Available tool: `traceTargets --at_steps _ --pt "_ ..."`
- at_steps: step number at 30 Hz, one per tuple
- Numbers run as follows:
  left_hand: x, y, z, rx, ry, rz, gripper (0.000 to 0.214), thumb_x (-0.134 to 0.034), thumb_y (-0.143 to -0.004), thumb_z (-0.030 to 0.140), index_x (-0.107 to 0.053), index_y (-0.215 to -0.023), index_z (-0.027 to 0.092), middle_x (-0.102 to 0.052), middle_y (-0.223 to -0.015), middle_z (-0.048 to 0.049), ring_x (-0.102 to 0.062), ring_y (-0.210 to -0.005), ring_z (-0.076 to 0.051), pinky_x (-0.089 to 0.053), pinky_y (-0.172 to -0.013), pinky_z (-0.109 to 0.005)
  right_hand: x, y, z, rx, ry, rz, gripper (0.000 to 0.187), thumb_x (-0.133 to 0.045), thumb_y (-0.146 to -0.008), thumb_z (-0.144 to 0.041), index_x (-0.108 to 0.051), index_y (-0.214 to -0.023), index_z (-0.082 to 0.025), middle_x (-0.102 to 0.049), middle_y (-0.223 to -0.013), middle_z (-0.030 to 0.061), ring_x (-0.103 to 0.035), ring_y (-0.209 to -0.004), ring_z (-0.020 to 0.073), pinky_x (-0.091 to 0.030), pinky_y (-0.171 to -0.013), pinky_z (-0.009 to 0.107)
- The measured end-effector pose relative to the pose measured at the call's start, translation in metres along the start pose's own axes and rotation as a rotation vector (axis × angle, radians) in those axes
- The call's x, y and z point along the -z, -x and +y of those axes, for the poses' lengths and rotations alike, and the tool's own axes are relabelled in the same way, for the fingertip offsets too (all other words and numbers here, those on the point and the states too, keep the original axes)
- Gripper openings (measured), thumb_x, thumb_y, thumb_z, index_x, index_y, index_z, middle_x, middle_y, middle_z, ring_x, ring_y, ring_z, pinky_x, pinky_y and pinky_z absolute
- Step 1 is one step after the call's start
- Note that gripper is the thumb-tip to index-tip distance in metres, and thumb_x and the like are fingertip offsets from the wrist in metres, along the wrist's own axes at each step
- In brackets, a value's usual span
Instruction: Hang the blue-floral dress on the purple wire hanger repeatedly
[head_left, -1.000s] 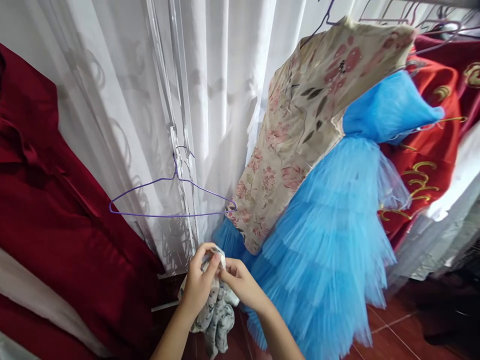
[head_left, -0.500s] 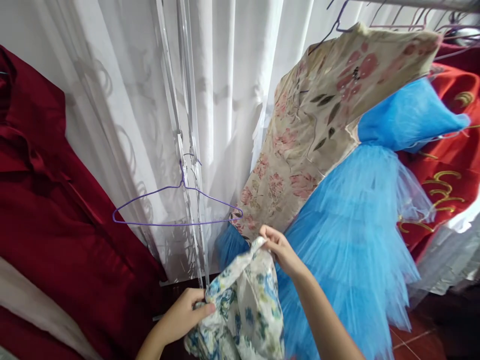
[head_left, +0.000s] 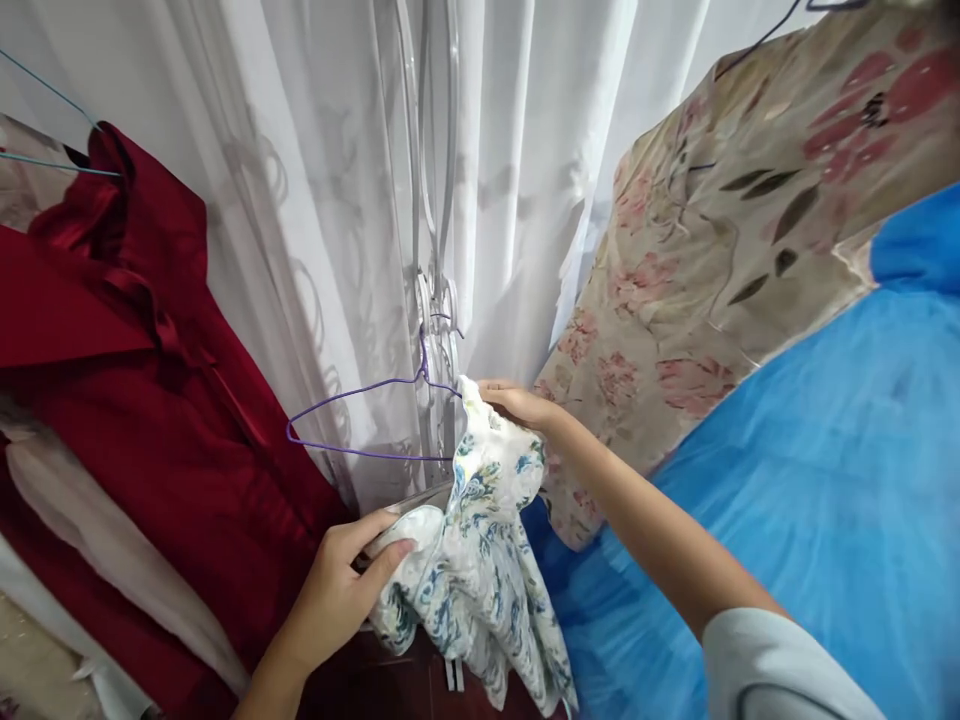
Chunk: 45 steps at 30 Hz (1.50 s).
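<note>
A white dress with blue and green flowers [head_left: 480,540] hangs in front of me, its skirt falling in folds. My left hand [head_left: 341,580] grips its left edge between thumb and fingers. Up at the dress's top corner is my right hand [head_left: 517,402], closed on the cloth, with part of the fingers behind it. A purple wire hanger [head_left: 367,389] hangs from a white metal stand [head_left: 448,130]. The hanger's right end is hidden by the dress, apparently inside or behind its top; its left end is bare.
Dark red garments [head_left: 180,430] hang at the left. On the right are a beige top with pink flowers [head_left: 637,290] and a blue tulle dress [head_left: 787,480]. White curtains [head_left: 337,120] cover the back. Dark floor [head_left: 405,690] shows below.
My right hand has lifted the floral dress's top up to the hanger's right end, and the dress now hangs more spread out. The view has shifted left and closer.
</note>
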<state>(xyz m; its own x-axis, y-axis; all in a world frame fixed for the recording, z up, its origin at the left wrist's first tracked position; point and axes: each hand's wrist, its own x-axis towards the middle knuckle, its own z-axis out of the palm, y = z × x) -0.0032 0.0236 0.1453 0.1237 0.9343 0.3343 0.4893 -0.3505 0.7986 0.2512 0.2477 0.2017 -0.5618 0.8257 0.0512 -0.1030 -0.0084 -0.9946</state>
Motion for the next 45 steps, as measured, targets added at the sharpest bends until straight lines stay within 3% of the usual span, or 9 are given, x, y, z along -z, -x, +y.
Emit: traceTargets --at_steps 5,9,16,23,29,33,37,41,45 --pt "0.061 -0.015 -0.074 -0.051 -0.223 0.024 0.011 -0.075 -0.076 0.031 -0.078 -0.086 0.026 -0.071 -0.090 -0.0047 -0.063 -0.096 -0.024 -0.045 -0.098 -0.032 -0.003 0.015 0.003 -0.098 -0.070 -0.137 0.021 -0.077 -0.069 -0.028 -0.066 -0.067 -0.010 -0.072 -0.063 0.0063 -0.061 -0.048 0.0127 -0.041 -0.046 0.021" --pt "0.113 -0.037 -0.128 -0.006 -0.255 0.116 0.014 -0.079 -0.067 0.025 -0.078 -0.080 0.026 -0.071 -0.085 0.0008 -0.065 -0.091 -0.020 -0.005 -0.120 -0.050 0.001 0.023 0.002 -0.085 -0.124 -0.217 0.029 -0.063 -0.082 -0.024 -0.059 -0.061 -0.005 -0.072 -0.070 0.0092 -0.066 -0.056 0.0104 -0.041 -0.054 0.020" --pt "0.175 -0.087 -0.089 -0.131 -0.516 0.290 0.020 -0.059 -0.082 0.024 -0.071 -0.098 0.026 -0.067 -0.115 -0.0028 -0.052 -0.121 -0.026 -0.005 -0.121 -0.051 0.005 0.020 0.001 -0.162 -0.085 -0.275 0.025 -0.083 -0.069 -0.029 -0.069 -0.076 -0.009 -0.074 -0.072 0.0077 -0.066 -0.054 0.0141 -0.048 -0.051 0.020" --pt "0.121 -0.126 -0.038 -0.188 -0.297 0.204 0.035 -0.046 -0.093 0.032 -0.051 -0.127 0.024 -0.058 -0.134 -0.0076 -0.066 -0.094 -0.017 -0.050 -0.088 -0.030 0.009 0.018 0.014 -0.101 -0.071 -0.164 0.033 -0.078 -0.077 -0.035 -0.072 -0.103 -0.016 -0.077 -0.085 0.0057 -0.069 -0.065 0.0157 -0.052 -0.061 0.023" --pt "0.095 -0.115 -0.047 -0.129 -0.350 0.465 0.028 -0.053 -0.092 0.043 -0.057 -0.104 0.018 -0.065 -0.095 -0.0032 -0.055 -0.059 -0.010 -0.044 -0.065 -0.022 0.016 0.074 0.044 0.032 -0.083 0.115 0.043 -0.063 -0.085 -0.057 -0.071 -0.110 -0.023 -0.076 -0.104 0.0064 -0.071 -0.091 0.0251 -0.054 -0.084 0.036" --pt "0.094 -0.103 -0.027 -0.174 -0.502 0.344 0.040 -0.042 -0.097 0.048 -0.060 -0.078 0.017 -0.056 -0.065 0.0007 -0.055 -0.064 -0.014 -0.038 -0.063 -0.022 0.016 0.107 0.062 0.140 -0.068 0.326 0.038 -0.070 -0.080 -0.057 -0.072 -0.084 -0.019 -0.074 -0.076 0.0039 -0.066 -0.065 0.0219 -0.051 -0.063 0.031" --pt "0.090 -0.112 0.000 -0.099 -0.633 0.306 0.038 -0.056 -0.087 0.056 -0.067 -0.098 0.021 -0.065 -0.076 -0.0011 -0.059 -0.072 -0.019 -0.036 -0.065 -0.024 0.003 0.102 0.029 0.273 -0.121 0.446 0.035 -0.072 -0.079 -0.054 -0.070 -0.078 -0.019 -0.070 -0.067 0.0020 -0.061 -0.057 0.0184 -0.047 -0.055 0.028" --pt "0.084 -0.131 -0.006 0.060 -0.418 0.297 0.031 -0.062 -0.084 0.048 -0.063 -0.076 0.017 -0.057 -0.066 -0.0015 -0.053 -0.070 -0.018 -0.029 -0.060 -0.024 -0.037 0.097 -0.006 0.305 -0.093 0.301 0.040 -0.068 -0.082 -0.058 -0.072 -0.081 -0.018 -0.071 -0.071 0.0027 -0.065 -0.063 0.0189 -0.050 -0.060 0.027" --pt "0.059 -0.127 -0.027 0.169 -0.165 0.302 0.049 -0.040 -0.098 0.052 -0.041 -0.061 0.019 -0.031 -0.052 0.0038 -0.032 -0.057 -0.011 -0.022 -0.055 -0.026 -0.076 0.129 0.006 0.281 0.080 -0.145 0.060 -0.045 -0.091 -0.070 -0.072 -0.111 -0.021 -0.073 -0.104 0.0073 -0.067 -0.097 0.0246 -0.052 -0.087 0.035"
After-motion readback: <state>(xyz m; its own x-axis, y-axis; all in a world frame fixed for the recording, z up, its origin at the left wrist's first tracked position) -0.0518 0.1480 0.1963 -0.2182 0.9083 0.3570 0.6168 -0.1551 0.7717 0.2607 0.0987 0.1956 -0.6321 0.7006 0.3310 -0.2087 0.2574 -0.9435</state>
